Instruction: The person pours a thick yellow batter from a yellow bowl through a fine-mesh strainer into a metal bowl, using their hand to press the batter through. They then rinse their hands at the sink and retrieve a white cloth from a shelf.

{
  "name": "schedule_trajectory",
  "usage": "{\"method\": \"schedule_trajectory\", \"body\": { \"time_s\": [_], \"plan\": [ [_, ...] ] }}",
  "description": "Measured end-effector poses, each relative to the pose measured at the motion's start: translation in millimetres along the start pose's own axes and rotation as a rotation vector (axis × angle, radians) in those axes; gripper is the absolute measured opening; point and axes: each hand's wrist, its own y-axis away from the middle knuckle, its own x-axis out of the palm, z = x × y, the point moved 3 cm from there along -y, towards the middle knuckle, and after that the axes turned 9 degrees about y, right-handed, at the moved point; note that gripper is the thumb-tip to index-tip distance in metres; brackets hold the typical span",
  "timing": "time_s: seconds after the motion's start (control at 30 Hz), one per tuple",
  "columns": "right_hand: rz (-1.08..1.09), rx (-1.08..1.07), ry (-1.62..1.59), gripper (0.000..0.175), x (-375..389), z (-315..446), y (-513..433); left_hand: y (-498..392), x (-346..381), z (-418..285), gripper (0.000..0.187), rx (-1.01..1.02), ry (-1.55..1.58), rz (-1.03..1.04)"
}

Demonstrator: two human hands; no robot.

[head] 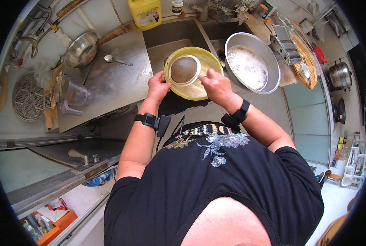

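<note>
A yellow-green basin point(192, 98) holding pale cloudy liquid stands over the front of the sink. Inside it is a round fine-mesh strainer with a white rim point(183, 70). My left hand point(159, 86) grips the basin's left rim, thumb and fingers on it. At the strainer's right side, my right hand point(216, 87) is closed on what looks like its handle, mostly hidden by the fingers. Close by on the right, a large metal basin point(272, 73) contains foamy, whitish liquid. A metal spoon point(118, 60) lies on the steel counter to the left.
The steel worktop point(118, 83) extends left, with a metal bowl point(82, 49) and a clear plastic jug point(75, 92) along it. Behind are the double sink point(173, 33) and a yellow jug point(145, 13). A metal grater-like holder point(286, 49) and a wooden rack point(309, 61) stand at right.
</note>
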Motion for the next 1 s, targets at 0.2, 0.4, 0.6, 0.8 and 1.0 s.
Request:
{"method": "schedule_trajectory", "body": {
  "time_s": [0.2,0.4,0.6,0.8,1.0],
  "plan": [
    [0.035,0.044,-0.030,0.023,-0.2,-4.0,2.6,2.5,1.5,-0.8,0.053,0.001,-0.001,-0.021],
    [0.203,0.012,0.013,0.026,0.5,-7.7,6.9,2.3,2.0,-1.1,0.053,-0.001,0.018,-0.024],
    [0.078,-0.087,-0.028,0.024,-7.7,-12.1,10.7,4.5,3.0,-0.5,0.051,-0.015,0.035,-0.062],
    [0.002,-0.161,-0.031,0.023,-11.0,-16.3,15.5,5.2,2.4,0.9,0.051,-0.019,0.020,-0.084],
    [-0.018,0.032,-0.072,0.018,-10.7,-38.9,17.3,13.8,10.9,6.6,0.038,-0.170,0.029,-0.150]
  ]
}}
